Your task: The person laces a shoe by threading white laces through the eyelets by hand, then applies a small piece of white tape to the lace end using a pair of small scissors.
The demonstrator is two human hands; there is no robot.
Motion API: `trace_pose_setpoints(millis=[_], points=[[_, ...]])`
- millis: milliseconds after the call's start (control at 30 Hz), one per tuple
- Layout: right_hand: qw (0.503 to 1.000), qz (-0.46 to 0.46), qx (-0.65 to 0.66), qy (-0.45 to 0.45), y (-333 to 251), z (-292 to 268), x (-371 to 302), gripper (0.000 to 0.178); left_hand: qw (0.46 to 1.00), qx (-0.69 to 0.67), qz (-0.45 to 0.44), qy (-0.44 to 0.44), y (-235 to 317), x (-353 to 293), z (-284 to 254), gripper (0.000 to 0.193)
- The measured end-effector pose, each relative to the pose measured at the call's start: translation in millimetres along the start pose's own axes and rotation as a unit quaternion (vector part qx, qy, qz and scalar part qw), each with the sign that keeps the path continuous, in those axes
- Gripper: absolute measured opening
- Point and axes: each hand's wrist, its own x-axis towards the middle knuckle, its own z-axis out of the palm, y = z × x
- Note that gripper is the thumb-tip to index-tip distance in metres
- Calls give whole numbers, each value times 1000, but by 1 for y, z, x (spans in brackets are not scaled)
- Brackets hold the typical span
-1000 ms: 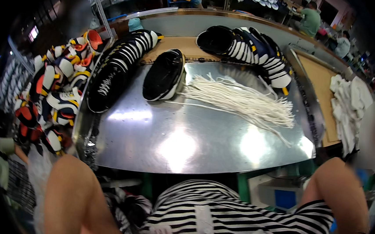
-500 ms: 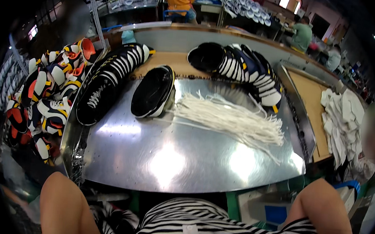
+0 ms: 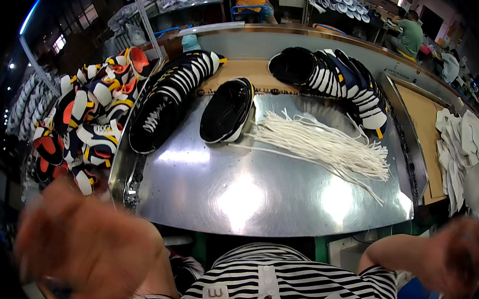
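Both hands are raised close to me, off the metal tabletop (image 3: 202,197), and smeared by motion. At the lower left is my left hand (image 3: 89,241); its fingers are too blurred to read. My right hand (image 3: 459,254) is at the far right edge, fingers likewise smeared. Neither touches anything on the table. A single black shoe upper (image 3: 226,112) with a white and yellow edge lies at the table's middle. Right of it spreads a bundle of white laces (image 3: 324,145). Nested rows of black-and-white shoe uppers lie behind, one on the left (image 3: 170,96), another on the right (image 3: 335,81).
A heap of orange, white and navy shoe uppers (image 3: 93,115) is beyond the table's left rim. White cloths (image 3: 456,144) lie at the right on a brown board (image 3: 421,121). A raised ledge (image 3: 248,38) bounds the back. Other people sit at benches farther away.
Both hands have come up into view at the left and right, where only bent arms showed before. The view has shifted, moving the scene rightward and slightly up. The items on the table look unmoved.
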Motion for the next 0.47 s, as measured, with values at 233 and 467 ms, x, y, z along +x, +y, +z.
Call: trace_pose_setpoints(millis=[233, 467], points=[[806, 466, -111, -348, 183, 50, -217, 15, 873, 279, -184, -356, -263, -173, 38, 63], [720, 252, -281, -583, 259, 124, -305, 44, 853, 248, -179, -422, -351, -152, 91, 61]])
